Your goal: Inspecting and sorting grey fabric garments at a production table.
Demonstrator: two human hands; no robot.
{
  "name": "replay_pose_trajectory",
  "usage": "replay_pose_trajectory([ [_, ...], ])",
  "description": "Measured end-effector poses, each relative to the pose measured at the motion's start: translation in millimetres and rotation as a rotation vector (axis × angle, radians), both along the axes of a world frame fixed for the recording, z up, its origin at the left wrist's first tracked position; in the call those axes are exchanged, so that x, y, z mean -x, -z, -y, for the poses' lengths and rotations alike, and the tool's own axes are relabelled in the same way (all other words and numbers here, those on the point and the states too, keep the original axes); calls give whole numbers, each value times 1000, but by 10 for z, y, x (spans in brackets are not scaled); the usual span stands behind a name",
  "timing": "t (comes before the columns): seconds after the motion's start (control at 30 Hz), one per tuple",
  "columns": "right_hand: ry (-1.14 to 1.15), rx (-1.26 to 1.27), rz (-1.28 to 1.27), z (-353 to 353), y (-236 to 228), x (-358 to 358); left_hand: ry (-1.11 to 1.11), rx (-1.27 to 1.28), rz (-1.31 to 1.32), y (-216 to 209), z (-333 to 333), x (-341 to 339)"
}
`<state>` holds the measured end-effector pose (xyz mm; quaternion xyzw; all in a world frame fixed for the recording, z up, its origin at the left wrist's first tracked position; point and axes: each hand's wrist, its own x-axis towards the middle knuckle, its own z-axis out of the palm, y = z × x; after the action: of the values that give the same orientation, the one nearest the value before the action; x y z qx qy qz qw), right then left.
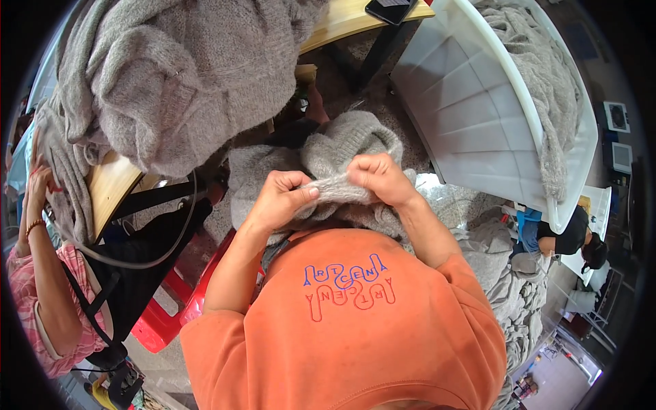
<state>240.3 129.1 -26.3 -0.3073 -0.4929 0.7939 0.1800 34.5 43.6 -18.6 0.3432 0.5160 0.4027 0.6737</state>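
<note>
A fuzzy grey-beige knitted garment [352, 140] lies bunched over my lap. A lighter, ribbed strip of it is stretched between my two hands. My left hand [281, 197] pinches one end, its thumb lying on top of the knit. At the other end my right hand [381, 176] has its fingers curled round the fabric. The fingertips underneath are hidden by the cloth. The rest of the garment hangs in folds below and beyond both hands.
Grey knitwear [191, 75] is heaped on a wooden table [113, 188], where a co-worker's hands [41, 181] touch fabric. A white bin [471, 102] holds more knitwear. Other grey garments [509, 273] lie to the right. A phone [391, 9] rests at the far edge; a red stool [174, 301] stands left.
</note>
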Motion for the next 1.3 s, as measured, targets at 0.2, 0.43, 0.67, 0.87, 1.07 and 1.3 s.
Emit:
replay_pose_trajectory([
  [0.2,-352,-998,364,-117,94,-65,-92,-49,46,19,113,205],
  [0.43,179,-1405,495,-58,118,-189,-66,-362,-706,106,278,267],
  [0.67,473,-1788,489,40,246,-373,-345,-996,-1295,232,477,87],
  [0.87,283,-1630,606,158,195,-237,-320,-1089,-1282,273,513,24],
  [1.07,-16,-1397,201,357,168,227,-264,-1082,-1231,236,503,-58],
  [1.3,-17,-1160,118,222,198,156,-286,-871,-1104,232,542,12],
])
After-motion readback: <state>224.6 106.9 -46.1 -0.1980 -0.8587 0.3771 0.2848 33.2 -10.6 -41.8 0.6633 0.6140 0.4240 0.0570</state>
